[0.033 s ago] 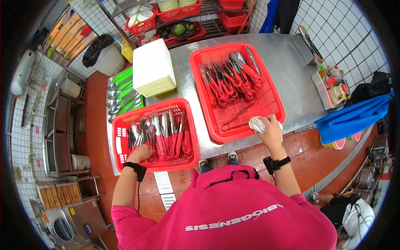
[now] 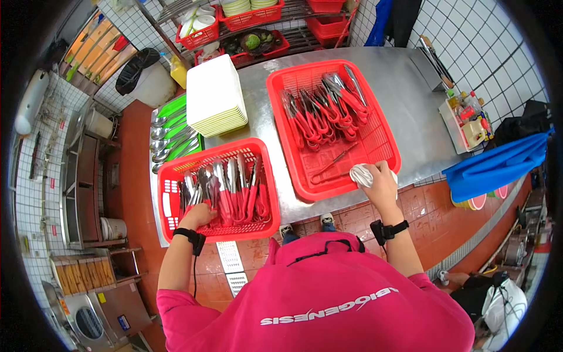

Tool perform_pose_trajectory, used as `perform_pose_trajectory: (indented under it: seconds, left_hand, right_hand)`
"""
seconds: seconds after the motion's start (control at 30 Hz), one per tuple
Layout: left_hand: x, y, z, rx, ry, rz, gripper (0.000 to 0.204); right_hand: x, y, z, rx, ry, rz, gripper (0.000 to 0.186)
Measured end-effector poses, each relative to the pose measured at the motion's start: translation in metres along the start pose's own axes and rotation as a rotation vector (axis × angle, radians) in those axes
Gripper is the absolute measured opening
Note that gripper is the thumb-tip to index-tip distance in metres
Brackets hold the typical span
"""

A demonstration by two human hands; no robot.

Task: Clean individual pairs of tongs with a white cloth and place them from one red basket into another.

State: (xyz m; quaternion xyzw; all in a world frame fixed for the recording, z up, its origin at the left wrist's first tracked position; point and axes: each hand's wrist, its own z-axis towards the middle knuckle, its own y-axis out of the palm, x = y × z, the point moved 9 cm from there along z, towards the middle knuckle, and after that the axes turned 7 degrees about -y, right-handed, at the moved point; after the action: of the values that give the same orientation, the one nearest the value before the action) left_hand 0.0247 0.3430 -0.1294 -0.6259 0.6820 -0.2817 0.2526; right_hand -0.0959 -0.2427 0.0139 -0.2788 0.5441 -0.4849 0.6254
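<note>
My left hand (image 2: 200, 215) reaches into the front red basket (image 2: 168, 223) at left, its fingers bent among upright metal tongs with red handles (image 2: 253, 199); what exactly it grips is hidden. My right hand (image 2: 380, 183) holds a bunched white cloth (image 2: 360, 175) over the near right corner of the larger red basket (image 2: 390, 135). That basket holds several red-handled tongs (image 2: 328, 111) heaped toward its back, and one thin tong (image 2: 333, 164) lies apart near its front.
The steel table (image 2: 422, 117) also bears stacked white trays (image 2: 214, 94), spoons on a green tray (image 2: 176, 104) and a condiment caddy (image 2: 448, 123). A blue cloth (image 2: 492, 170) hangs at right. Shelves with baskets (image 2: 246, 17) stand behind; a person (image 2: 475, 290) is at lower right.
</note>
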Motion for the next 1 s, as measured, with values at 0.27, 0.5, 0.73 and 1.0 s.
perform_pose_trajectory:
  seconds: [0.27, 0.5, 0.73, 1.0]
  left_hand:
    - [-0.029, -0.021, -0.015, -0.013, -0.048, -0.659, 0.044]
    - [-0.041, 0.006, -0.012, -0.174, -0.168, -0.807, 0.052]
    - [-0.038, 0.020, 0.002, -0.284, -0.208, -0.633, 0.050]
    - [-0.017, 0.020, 0.003, -0.179, -0.120, -0.598, 0.043]
  right_hand:
    - [-0.002, -0.002, 0.000, 0.014, -0.024, -0.004, 0.049]
    - [-0.003, -0.001, 0.001, 0.025, -0.043, 0.001, 0.051]
    - [-0.004, -0.001, 0.002, -0.002, -0.031, -0.008, 0.050]
    - [-0.004, -0.002, 0.002, 0.008, -0.028, -0.014, 0.050]
